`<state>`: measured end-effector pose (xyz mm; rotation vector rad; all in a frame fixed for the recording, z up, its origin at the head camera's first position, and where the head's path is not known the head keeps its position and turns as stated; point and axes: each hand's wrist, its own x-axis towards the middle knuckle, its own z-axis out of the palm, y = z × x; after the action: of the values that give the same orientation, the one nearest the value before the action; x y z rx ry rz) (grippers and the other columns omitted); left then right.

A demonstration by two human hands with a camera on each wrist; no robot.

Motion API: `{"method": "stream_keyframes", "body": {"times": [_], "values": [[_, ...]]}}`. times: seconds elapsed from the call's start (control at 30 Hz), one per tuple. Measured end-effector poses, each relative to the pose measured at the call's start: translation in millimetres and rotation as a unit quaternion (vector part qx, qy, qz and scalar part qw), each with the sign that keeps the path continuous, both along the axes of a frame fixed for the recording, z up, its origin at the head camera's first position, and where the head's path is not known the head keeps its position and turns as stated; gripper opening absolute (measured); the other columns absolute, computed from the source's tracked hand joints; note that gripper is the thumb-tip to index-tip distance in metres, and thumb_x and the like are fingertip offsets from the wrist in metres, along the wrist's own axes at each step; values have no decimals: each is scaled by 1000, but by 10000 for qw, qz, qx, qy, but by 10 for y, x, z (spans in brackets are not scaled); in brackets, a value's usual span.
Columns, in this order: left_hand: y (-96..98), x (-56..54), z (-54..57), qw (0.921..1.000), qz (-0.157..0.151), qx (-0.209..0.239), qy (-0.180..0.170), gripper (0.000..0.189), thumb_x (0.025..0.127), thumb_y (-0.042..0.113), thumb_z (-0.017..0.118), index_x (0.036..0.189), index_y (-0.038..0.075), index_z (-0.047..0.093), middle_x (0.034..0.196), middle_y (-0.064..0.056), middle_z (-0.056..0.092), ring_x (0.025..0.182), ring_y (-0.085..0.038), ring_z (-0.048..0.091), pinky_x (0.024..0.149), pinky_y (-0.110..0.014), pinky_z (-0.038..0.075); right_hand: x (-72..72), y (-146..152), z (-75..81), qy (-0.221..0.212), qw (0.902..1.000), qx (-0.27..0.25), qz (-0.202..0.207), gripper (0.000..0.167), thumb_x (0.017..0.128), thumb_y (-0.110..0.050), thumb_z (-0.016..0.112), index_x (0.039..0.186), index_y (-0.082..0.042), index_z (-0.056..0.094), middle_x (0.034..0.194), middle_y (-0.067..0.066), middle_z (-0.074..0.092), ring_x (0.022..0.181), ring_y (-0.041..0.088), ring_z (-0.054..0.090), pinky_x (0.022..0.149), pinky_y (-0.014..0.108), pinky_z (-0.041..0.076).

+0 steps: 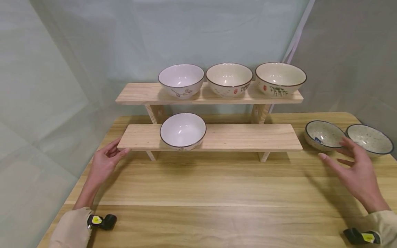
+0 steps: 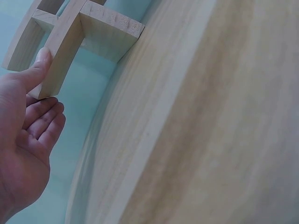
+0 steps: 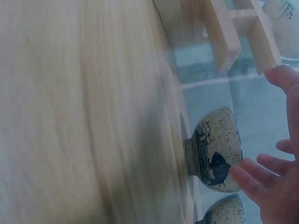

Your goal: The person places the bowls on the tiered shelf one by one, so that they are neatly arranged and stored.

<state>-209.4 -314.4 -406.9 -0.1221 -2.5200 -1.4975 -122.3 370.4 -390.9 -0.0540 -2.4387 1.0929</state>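
My left hand grips the left end of a two-tier wooden shelf. In the left wrist view the thumb lies along the front of the lower board and the other fingers curl by its end. My right hand is spread in front of two speckled bowls at the right, holding nothing. The nearer speckled bowl has a dark blue rim and a blue fish on its side. Beside it stands the second speckled bowl, partly overlapped by the right fingers in the head view.
Three brown-rimmed bowls stand on the upper board: a white one and two cream ones with painted sides. One white bowl sits left of centre on the lower board. A wooden table lies beneath, with pale cloth behind.
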Motion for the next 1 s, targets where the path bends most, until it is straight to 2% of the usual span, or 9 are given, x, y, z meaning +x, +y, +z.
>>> {"method": "stream_keyframes", "body": {"times": [0.37, 0.47, 0.57, 0.67, 1.0], "values": [[-6, 1, -22, 10000, -3, -25, 44, 66, 102, 19, 69, 154, -9, 40, 140, -37, 53, 100, 13, 58, 80, -10, 51, -4, 49, -33, -153, 9994, 107, -300, 84, 94, -15, 76, 160, 4, 28, 151, 36, 35, 120, -5, 44, 79, -3, 36], [2, 3, -12, 10000, 9, -37, 35, 66, 102, 20, 69, 153, -10, 40, 140, -37, 53, 100, 13, 58, 80, -9, 51, -13, 57, -47, -230, 9990, 129, -358, 85, 95, -17, 76, 161, 3, 26, 151, 36, 33, 127, 7, 47, 79, -4, 35], [7, 7, -2, 10000, -7, -11, 18, 66, 103, 20, 69, 153, -10, 40, 140, -36, 53, 101, 13, 57, 81, -9, 50, -36, 71, -56, -318, 9985, 170, -420, 86, 96, -19, 75, 161, 3, 25, 152, 36, 30, 133, 29, 49, 78, -4, 35], [4, 11, 5, 10000, -41, -2, 1, 66, 103, 21, 69, 154, -9, 40, 142, -35, 52, 104, 13, 56, 82, -9, 50, -66, 89, -56, -383, 9981, 170, -457, 87, 96, -20, 75, 162, 3, 23, 151, 37, 30, 131, 47, 47, 76, -3, 35], [-2, 2, 12, 10000, -69, 8, -21, 67, 103, 21, 69, 155, -8, 39, 145, -35, 50, 108, 10, 55, 83, -8, 49, -142, 135, -48, -537, 9968, 188, -557, 89, 96, -23, 75, 161, 6, 21, 148, 40, 30, 123, 61, 43, 73, -4, 35]]}}
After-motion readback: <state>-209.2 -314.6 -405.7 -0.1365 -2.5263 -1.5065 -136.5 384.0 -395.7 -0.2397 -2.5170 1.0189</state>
